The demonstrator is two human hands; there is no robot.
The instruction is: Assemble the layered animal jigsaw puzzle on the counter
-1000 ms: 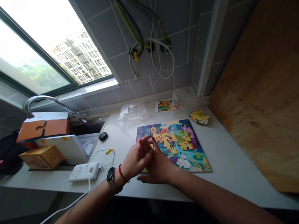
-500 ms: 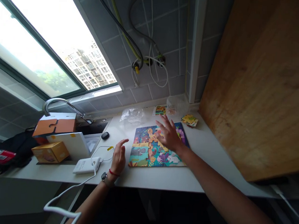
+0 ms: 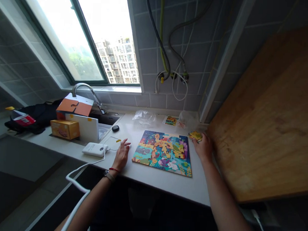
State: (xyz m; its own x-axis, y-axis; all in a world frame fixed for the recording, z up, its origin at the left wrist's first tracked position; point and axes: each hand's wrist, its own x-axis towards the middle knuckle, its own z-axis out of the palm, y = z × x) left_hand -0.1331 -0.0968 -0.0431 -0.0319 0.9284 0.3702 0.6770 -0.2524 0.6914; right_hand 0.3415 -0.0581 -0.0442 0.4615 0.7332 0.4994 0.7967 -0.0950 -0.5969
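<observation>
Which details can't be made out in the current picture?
Head view:
Whether the right hand grips any puzzle pieces: hidden by the hand itself.
Lettering on the white device: too small.
Part of the sink: hidden behind the orange-topped box.
Wooden board: cut off by the right edge.

Left hand [image 3: 121, 157] and right hand [image 3: 204, 147] set well apart over the counter [image 3: 197, 186], the right reaching deeper.
The left sits just inside the front edge, fingers loosely extended and slightly parted, its forearm [image 3: 94, 196] slanting in across that edge. The right arm [image 3: 218, 195] stretches toward the far right corner, thumb turned inward, the other fingers partly hidden.
</observation>
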